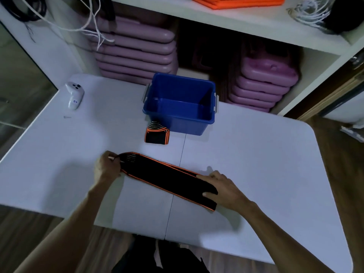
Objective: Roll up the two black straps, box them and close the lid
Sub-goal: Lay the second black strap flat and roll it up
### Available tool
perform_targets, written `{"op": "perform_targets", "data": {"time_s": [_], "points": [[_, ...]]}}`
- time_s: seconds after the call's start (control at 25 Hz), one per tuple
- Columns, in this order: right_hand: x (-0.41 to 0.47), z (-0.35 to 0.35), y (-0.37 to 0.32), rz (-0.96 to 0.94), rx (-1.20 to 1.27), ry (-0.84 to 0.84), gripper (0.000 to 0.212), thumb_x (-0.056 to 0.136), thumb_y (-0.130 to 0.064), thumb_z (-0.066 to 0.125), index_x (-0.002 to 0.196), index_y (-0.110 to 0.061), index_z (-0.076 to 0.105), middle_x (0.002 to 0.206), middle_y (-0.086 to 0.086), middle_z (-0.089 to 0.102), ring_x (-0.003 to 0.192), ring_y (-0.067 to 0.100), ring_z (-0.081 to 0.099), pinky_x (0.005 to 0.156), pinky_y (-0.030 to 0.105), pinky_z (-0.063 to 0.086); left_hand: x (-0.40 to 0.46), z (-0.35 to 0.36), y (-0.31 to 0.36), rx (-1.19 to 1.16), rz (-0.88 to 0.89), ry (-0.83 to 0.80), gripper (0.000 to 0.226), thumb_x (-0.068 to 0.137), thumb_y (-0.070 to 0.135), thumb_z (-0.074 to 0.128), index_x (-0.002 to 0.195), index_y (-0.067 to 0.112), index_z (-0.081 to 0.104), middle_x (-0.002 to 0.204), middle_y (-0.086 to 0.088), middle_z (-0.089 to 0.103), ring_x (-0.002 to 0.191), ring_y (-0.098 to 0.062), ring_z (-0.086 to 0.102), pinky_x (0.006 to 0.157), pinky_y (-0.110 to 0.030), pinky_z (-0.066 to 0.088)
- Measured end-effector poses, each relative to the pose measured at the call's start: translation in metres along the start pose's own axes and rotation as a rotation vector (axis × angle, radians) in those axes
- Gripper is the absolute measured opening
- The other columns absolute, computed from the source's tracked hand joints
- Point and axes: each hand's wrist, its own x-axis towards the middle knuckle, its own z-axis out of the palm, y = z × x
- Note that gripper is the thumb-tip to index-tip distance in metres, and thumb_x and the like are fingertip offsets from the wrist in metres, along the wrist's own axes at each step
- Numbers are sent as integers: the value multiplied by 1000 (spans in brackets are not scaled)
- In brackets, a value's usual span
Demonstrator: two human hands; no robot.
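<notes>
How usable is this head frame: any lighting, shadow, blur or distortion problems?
Head view: dim, bluish light; soft hand shadows fall on the white table; the black strap loses surface detail, only its orange edging reads; wide-angle bending curves the table edges and shelves; corners are soft, the left hand slightly blurred; the blue box stays sharp, without glare.

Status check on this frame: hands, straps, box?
Left hand pinches flat strap end; right hand presses the other end. Second strap rolled beside open blue box. No lid seen. Nothing blocking.
</notes>
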Motion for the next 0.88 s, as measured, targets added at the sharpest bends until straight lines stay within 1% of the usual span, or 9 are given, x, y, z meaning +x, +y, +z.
{"op": "perform_targets", "data": {"time_s": [0.12, 0.28, 0.36, 0.48, 0.6, 0.68, 0.72, 0.8, 0.88], "points": [[21, 5, -32, -68, 201, -56, 55, 94, -28, 59, 142, -45, 38, 112, -3, 50, 104, 13, 51, 95, 26, 42, 25, -26, -17, 0, -40, 96, 13, 80, 12, 55, 84, 22, 63, 80, -15, 69, 61, -31, 68, 66, -47, 58], [53, 18, -78, -103, 311, -75, 51, 92, -26, 62, 140, -34, 46, 129, -4, 59, 115, 9, 55, 99, 24, 43, 88, -48, -66, 5, -96, 178, 16, 66, 35, 46, 77, 40, 56, 86, -15, 67, 75, -39, 66, 72, -54, 56], [63, 24, -94, -99, 348, -76, 48, 92, -28, 61, 138, -35, 47, 132, -9, 59, 117, 6, 55, 99, 25, 45, 91, -65, -52, 14, -119, 173, 16, 69, 35, 48, 82, 35, 57, 86, -15, 68, 78, -40, 66, 74, -52, 56], [80, 29, -118, -89, 308, -49, 48, 93, -31, 61, 138, -34, 47, 132, -11, 59, 117, 7, 56, 98, 27, 48, 105, -79, -32, 99, -120, 208, 16, 80, 27, 54, 92, 23, 63, 98, -17, 68, 92, -40, 62, 80, -45, 53], [93, 39, -135, -59, 258, -5, 44, 94, -40, 57, 137, -35, 46, 127, -10, 63, 114, 10, 59, 95, 30, 51, 124, -88, -26, -29, -86, 142, 26, 72, 33, 56, 93, 21, 62, 101, -16, 66, 93, -36, 62, 84, -44, 53], [96, 43, -141, -37, 218, 22, 44, 94, -53, 50, 135, -37, 45, 121, -9, 64, 111, 11, 60, 91, 31, 53, 115, -88, -24, -70, -40, 159, 40, 74, 33, 58, 110, 16, 58, 116, -17, 56, 107, -35, 54, 95, -43, 45], [96, 44, -144, -25, 174, 31, 50, 92, -63, 46, 135, -38, 42, 119, -8, 63, 109, 12, 60, 88, 32, 54, 104, -84, -25, -40, 11, 219, 45, 77, 32, 57, 118, 15, 54, 124, -16, 50, 114, -35, 48, 98, -43, 40], [91, 41, -152, 9, 50, 54, 72, 82, -80, 39, 141, -38, 35, 118, -4, 57, 106, 15, 58, 84, 34, 53, 63, -66, -26, 99, 225, 294, 50, 82, 35, 53, 128, 17, 47, 137, -14, 42, 124, -34, 39, 100, -44, 34], [83, 39, -163, -6, -102, 116, 94, 71, -91, 38, 146, -37, 26, 118, -1, 53, 101, 20, 55, 81, 36, 51, 29, -39, -40, 268, 407, 190, 52, 92, 37, 48, 139, 17, 39, 150, -13, 31, 138, -32, 27, 107, -46, 28]]}}
